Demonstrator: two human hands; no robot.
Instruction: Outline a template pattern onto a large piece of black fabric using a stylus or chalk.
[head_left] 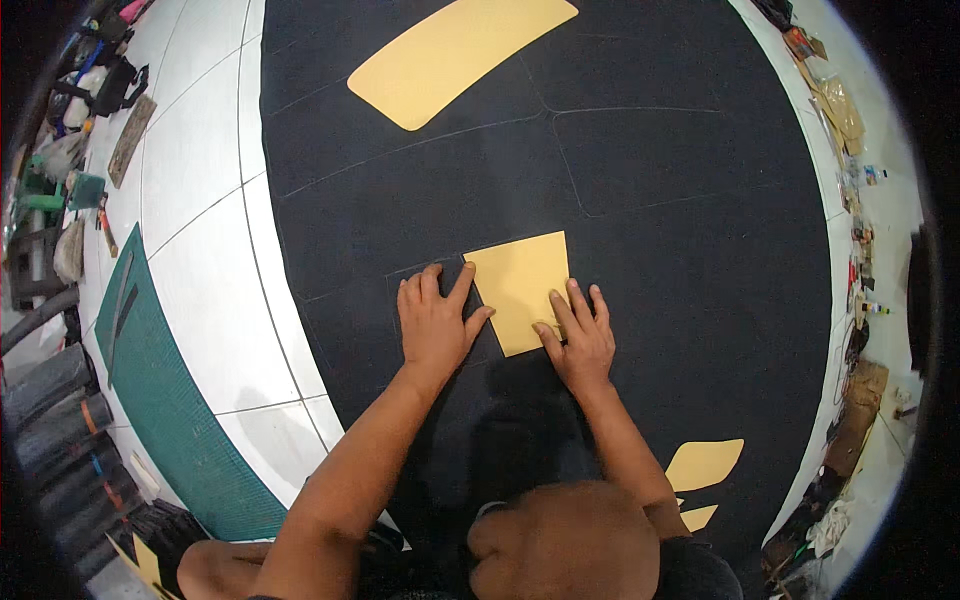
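A roughly square yellow card piece (522, 285) lies flat on a large sheet of black fabric (700, 290) in front of me. My left hand (435, 325) rests on the fabric at the card's left side, fingers spread, index fingertip at its upper left corner and thumb at its left edge. Across from it, my right hand (582, 345) lies on the lower right part of the card with fingers stretched out. Thin pale outlines are drawn on the fabric around and beyond the card. I see no marking tool in either hand.
A long curved yellow pattern piece (460, 60) lies on the fabric's far part; a smaller one (706, 465) is at the near right. A green cutting mat (180, 390) with a dark tool lies left on white tiles. Dark rolls (55, 420) and clutter line both sides.
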